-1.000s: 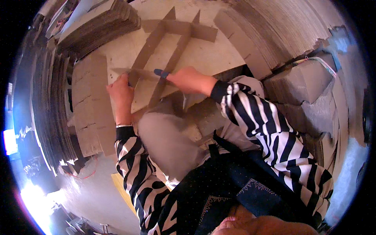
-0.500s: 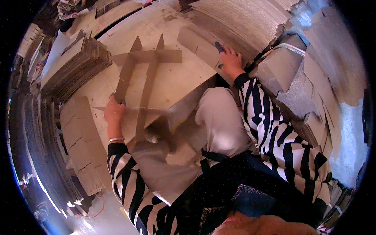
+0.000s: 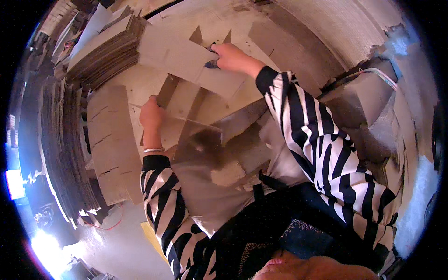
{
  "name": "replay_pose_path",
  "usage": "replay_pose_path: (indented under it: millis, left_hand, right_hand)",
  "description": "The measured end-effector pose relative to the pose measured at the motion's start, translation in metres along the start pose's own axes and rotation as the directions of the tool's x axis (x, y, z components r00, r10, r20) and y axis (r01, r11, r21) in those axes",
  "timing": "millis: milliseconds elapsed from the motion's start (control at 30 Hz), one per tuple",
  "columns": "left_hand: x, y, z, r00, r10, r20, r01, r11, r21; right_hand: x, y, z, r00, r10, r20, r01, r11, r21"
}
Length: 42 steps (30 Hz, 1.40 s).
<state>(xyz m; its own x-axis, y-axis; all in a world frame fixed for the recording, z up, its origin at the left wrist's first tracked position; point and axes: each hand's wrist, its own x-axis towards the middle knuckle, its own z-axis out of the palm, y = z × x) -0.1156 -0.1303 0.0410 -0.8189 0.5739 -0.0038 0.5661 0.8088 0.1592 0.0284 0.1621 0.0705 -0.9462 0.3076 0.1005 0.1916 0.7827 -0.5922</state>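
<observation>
Biggest change: a large flat cardboard sheet (image 3: 186, 63) now lies across the upper middle of the frame, covering most of the dark slots of the cutting template (image 3: 184, 100) that were fully in view a second ago; only two pointed slot tips poke out above its top edge and the lower slot ends show below it. So a fresh sheet has been drawn over the work surface (image 3: 140, 88), and I read this as positioning the next piece rather than cutting it. The stack of cardboard sheets (image 3: 105, 49) at upper left sits just beside the sheet's left end, and the long notched cardboard strip (image 3: 112, 144) lies at left centre, apart from both hands. The right hand (image 3: 231, 58), which half a second ago was out at the right, has come in to upper centre and rests on the sheet's right part, fingers curled around a small blue-handled tool (image 3: 212, 63), probably a knife, too blurred to be sure. The left hand (image 3: 150, 114) stays at centre left, fingers pressed together and bent over the lower left edge of the sheet, pinning it down. A thin bangle (image 3: 152, 150) shows on that wrist.
</observation>
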Motion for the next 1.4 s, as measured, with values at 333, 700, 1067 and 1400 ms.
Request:
replay_pose_path:
  millis: [333, 700, 1067, 1400]
  left_hand:
    - [-0.017, 0.019, -0.019, 0.992, -0.083, 0.100, 0.079, 0.996, 0.036]
    - [-0.011, 0.015, -0.013, 0.993, -0.076, 0.091, 0.074, 0.997, 0.034]
    - [-0.003, 0.017, -0.010, 0.990, -0.108, 0.094, 0.104, 0.993, 0.050]
    - [-0.004, 0.021, -0.011, 0.994, -0.082, 0.068, 0.080, 0.996, 0.036]
  right_hand:
    - [-0.029, -0.028, -0.046, 0.913, -0.010, -0.407, 0.061, 0.992, 0.113]
    - [-0.049, -0.052, -0.012, 1.000, 0.000, -0.028, -0.008, 0.955, -0.296]
    - [-0.035, -0.052, 0.004, 0.995, -0.084, -0.059, 0.064, 0.956, -0.285]
    - [-0.056, -0.042, 0.018, 0.986, -0.164, -0.002, 0.153, 0.924, -0.352]
